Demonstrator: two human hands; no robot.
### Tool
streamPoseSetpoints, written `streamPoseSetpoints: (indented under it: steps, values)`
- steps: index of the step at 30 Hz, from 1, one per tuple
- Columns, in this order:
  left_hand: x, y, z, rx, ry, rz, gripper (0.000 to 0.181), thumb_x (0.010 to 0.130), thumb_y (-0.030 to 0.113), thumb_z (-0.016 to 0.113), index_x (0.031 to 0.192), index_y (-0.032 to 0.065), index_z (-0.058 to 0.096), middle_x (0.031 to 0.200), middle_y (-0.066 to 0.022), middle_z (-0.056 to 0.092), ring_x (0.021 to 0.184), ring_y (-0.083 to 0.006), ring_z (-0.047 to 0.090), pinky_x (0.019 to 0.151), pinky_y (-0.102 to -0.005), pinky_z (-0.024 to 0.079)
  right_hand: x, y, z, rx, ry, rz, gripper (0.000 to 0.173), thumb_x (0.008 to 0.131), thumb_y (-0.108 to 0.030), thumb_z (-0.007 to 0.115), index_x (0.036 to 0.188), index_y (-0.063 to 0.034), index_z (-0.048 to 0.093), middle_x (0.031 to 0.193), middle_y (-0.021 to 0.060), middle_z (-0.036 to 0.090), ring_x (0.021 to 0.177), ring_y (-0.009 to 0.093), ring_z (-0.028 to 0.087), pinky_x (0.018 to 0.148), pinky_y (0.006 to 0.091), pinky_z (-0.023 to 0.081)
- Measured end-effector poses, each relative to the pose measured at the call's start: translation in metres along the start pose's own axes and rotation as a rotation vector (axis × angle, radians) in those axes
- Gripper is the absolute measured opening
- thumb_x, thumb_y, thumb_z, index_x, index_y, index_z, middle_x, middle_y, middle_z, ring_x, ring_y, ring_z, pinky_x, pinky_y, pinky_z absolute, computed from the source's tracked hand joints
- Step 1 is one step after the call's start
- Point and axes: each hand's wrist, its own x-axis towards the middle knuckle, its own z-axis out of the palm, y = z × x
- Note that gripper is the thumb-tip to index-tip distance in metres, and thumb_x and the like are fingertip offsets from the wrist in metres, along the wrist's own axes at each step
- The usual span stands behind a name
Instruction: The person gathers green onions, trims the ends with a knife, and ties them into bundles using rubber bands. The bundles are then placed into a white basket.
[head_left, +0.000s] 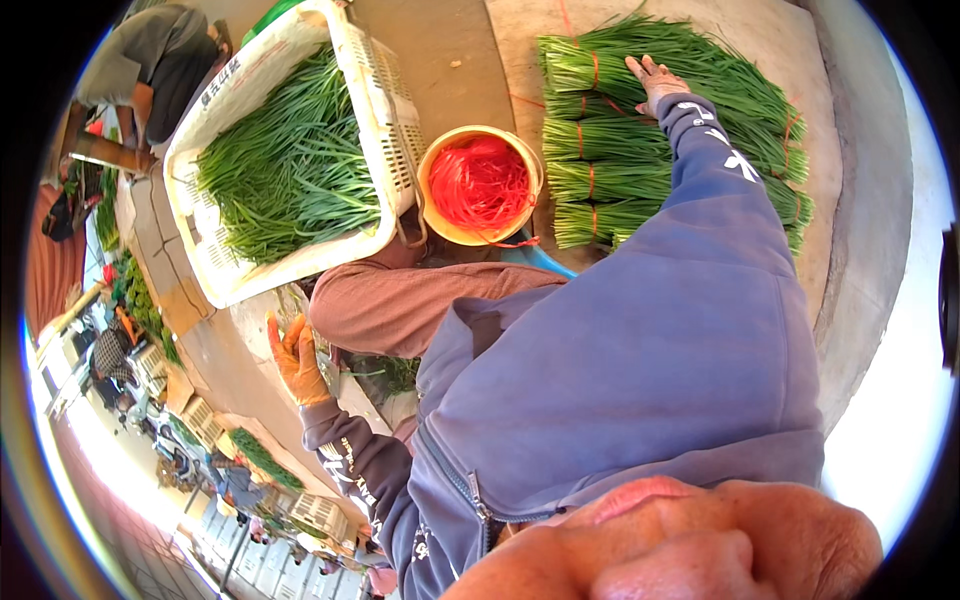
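My right hand lies palm down with spread fingers on the top bundle of long green leafy vegetables, perhaps garlic chives. The bundles lie side by side, tied with red strips, pale stem ends to the left. My left hand, orange-tinted, is raised beside my knee with fingers apart and nothing visible in it. Between the bundles and a white plastic crate stands a yellowish bucket of red plastic strips. Loose green leaves fill much of the lined crate.
A blue basin's rim shows below the bucket. My bent leg is close to the crate. A person bends over at the upper left. More crates, greens and people are farther off at the lower left.
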Motion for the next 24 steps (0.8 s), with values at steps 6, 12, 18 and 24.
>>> streamPoseSetpoints:
  steps: [6, 12, 18, 24]
  values:
    - [-0.003, -0.019, -0.021, 0.109, 0.114, 0.057, 0.061, 0.091, 0.010, 0.061, 0.145, 0.0119, 0.033, 0.112, -0.0107, 0.062, 0.094, -0.0114, 0.055, 0.086, -0.0254, 0.044, 0.002, -0.006, -0.035, 0.008, 0.003, -0.093, 0.087, 0.079, -0.026, 0.073, 0.149, -0.0232, 0.021, 0.156, 0.0104, 0.014, 0.141, 0.028, 0.025, 0.114, 0.0378, 0.025]
    - [-0.029, -0.067, -0.045, -0.151, 0.197, -0.029, 0.067, 0.088, 0.008, 0.066, 0.145, 0.0121, 0.033, 0.110, -0.0075, 0.062, 0.094, -0.0099, 0.057, 0.084, -0.0217, 0.046, 0.031, -0.077, -0.082, 0.433, 0.540, -0.426, 0.058, 0.085, -0.026, 0.067, 0.139, -0.0186, 0.044, 0.135, 0.0104, 0.051, 0.124, 0.027, 0.049, 0.105, 0.0348, 0.038]
    - [-0.066, -0.133, -0.057, -0.219, 0.249, -0.076, 0.066, 0.087, 0.009, 0.067, 0.144, 0.0112, 0.035, 0.113, -0.0101, 0.062, 0.099, -0.0112, 0.057, 0.090, -0.0255, 0.044, -0.062, -0.260, -0.202, 0.833, 0.044, -1.034, 0.051, 0.092, -0.025, 0.060, 0.139, -0.0150, 0.045, 0.120, 0.0043, 0.061, 0.109, 0.010, 0.055, 0.099, 0.0286, 0.041]
    - [-0.064, -0.106, -0.078, -0.361, 0.226, 0.071, 0.069, 0.086, 0.010, 0.069, 0.145, 0.0091, 0.033, 0.112, -0.0100, 0.063, 0.100, -0.0111, 0.057, 0.087, -0.0246, 0.046, -0.106, -0.418, -0.219, -0.077, 0.174, -0.939, 0.060, 0.090, -0.049, 0.053, 0.136, -0.0115, 0.046, 0.127, 0.0145, 0.058, 0.115, 0.029, 0.056, 0.098, 0.0373, 0.043]
